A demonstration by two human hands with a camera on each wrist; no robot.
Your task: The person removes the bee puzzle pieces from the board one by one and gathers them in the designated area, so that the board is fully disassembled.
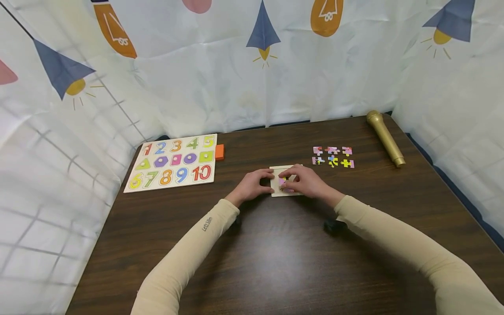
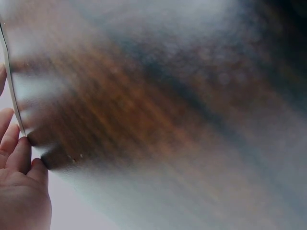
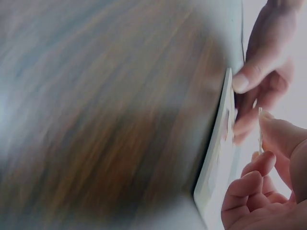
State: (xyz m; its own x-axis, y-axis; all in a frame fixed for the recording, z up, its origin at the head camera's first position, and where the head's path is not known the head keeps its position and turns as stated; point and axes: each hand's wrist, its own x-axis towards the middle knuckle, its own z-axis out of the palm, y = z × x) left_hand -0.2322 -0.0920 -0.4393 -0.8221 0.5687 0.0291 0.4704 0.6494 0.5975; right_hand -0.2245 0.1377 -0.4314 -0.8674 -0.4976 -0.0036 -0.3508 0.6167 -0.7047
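Note:
A small pale wooden puzzle tray [image 1: 277, 192] lies flat in front of me, with a few pink and yellow pieces showing in it, partly hidden by my hand. My left hand [image 1: 253, 183] holds the tray's left edge, thumb near the closer corner and fingers farther up. Over the tray, my right hand [image 1: 309, 181] pinches a thin jigsaw piece [image 3: 260, 129] between thumb and finger, seen edge-on in the right wrist view. Several loose jigsaw pieces [image 1: 332, 150], pink, blue and yellow, lie in two rows beyond my right hand.
To the left lies a wooden number board [image 1: 173, 151] with shapes and numerals. An orange block [image 1: 219, 152] touches its right side. A gold microphone [image 1: 386, 138] lies at the back right. A patterned white curtain [image 1: 220, 78] hangs behind the dark wooden table [image 1: 275, 262].

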